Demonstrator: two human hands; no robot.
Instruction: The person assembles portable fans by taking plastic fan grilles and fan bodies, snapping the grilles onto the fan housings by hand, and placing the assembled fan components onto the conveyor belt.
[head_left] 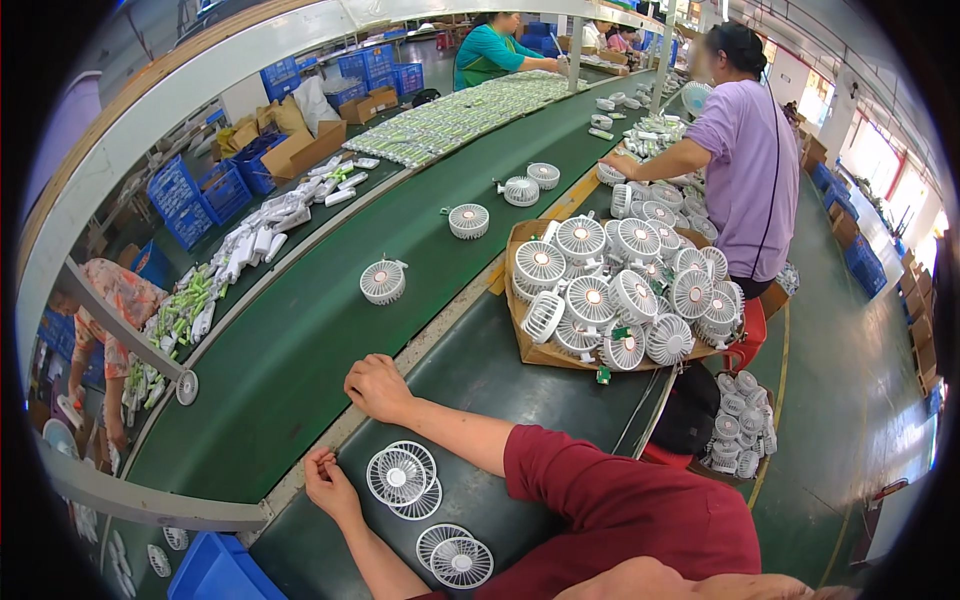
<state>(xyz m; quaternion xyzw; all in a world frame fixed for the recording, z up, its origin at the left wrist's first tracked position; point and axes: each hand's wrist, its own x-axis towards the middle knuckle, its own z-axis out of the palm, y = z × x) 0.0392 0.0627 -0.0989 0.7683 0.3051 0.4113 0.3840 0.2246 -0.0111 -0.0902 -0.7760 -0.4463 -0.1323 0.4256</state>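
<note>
My left hand (330, 487) rests at the near edge of the dark worktable (480, 370), fingers curled together; I cannot make out anything in it. Just right of it lie two white round fan grilles (400, 478), one overlapping the other. A further pair of grilles (455, 556) lies closer to me. My right hand (378, 387), on a red-sleeved arm, is closed in a loose fist on the table's edge beside the green conveyor belt (300, 350). It holds nothing that I can see.
Small white fans (383, 281) ride spaced along the belt. A flat cardboard box (520, 345) heaped with white fans (610, 290) sits on the worktable. A person in a purple top (745, 150) works beyond it. A blue bin (215, 570) stands at lower left.
</note>
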